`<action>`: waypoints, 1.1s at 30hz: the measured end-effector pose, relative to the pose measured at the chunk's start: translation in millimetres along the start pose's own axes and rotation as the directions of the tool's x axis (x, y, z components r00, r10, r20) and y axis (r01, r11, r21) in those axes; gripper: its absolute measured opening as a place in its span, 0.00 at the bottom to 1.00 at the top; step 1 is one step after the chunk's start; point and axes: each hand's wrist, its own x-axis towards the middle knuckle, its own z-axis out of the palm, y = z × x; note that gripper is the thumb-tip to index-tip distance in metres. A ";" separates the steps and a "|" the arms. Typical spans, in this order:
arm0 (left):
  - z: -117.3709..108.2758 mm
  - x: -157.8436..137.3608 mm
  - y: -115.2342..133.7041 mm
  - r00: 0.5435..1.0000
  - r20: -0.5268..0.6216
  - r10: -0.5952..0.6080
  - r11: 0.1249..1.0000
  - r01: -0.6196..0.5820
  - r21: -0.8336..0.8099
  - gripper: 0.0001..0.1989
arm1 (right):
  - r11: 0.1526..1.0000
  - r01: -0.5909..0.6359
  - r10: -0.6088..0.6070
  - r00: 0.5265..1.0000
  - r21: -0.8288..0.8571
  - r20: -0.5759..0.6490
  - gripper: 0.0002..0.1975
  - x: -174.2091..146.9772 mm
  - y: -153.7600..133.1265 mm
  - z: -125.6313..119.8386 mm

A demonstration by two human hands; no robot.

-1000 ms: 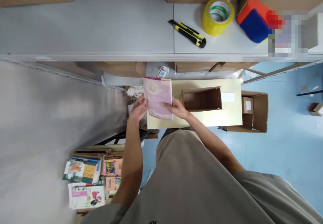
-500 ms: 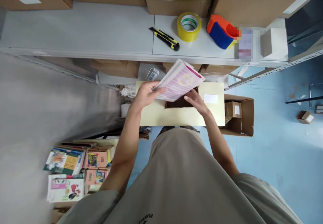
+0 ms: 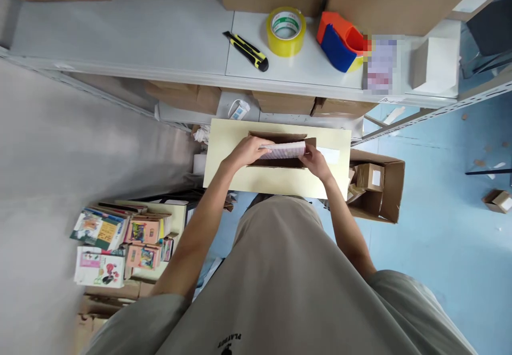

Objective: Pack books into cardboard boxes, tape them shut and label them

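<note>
A thin book (image 3: 283,151) with a pale pink and purple striped cover is held between my two hands, partly down inside an open cardboard box (image 3: 276,166). My left hand (image 3: 248,151) is closed on the book's left end, thumb along its upper edge. At the other end, my right hand (image 3: 314,161) grips the book by its right edge. The box sits on a pale yellow tabletop (image 3: 227,176), and a white paper label (image 3: 331,155) lies just right of it. The lower part of the book is hidden inside the box.
On the grey shelf ahead are a utility knife (image 3: 247,51), a roll of yellow tape (image 3: 285,32), a red and blue tape dispenser (image 3: 338,40) and a white box (image 3: 437,65). Stacked books (image 3: 102,267) lie at lower left. A large carton (image 3: 392,192) with small boxes stands right.
The book has come down from above the box into its opening, turning from tilted to nearly level. My right hand has gone from beside the book to gripping its right end.
</note>
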 end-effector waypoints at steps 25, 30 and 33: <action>59.2 50.6 -59.9 0.953 0.300 -0.044 0.996 0.020 0.082 0.19 | 0.986 -0.159 0.161 0.985 0.044 -0.062 0.30 8.1 -6.4 6.2; 74.3 49.6 -56.4 0.925 0.349 -0.148 0.966 0.059 0.252 0.26 | 0.987 -0.161 0.159 0.982 -0.018 -0.101 0.26 1.9 -15.3 7.0; 75.6 37.7 -55.2 0.938 0.314 -0.146 0.970 0.073 0.234 0.28 | 0.994 -0.093 0.082 0.983 -0.063 -0.163 0.25 -13.2 -26.8 -0.8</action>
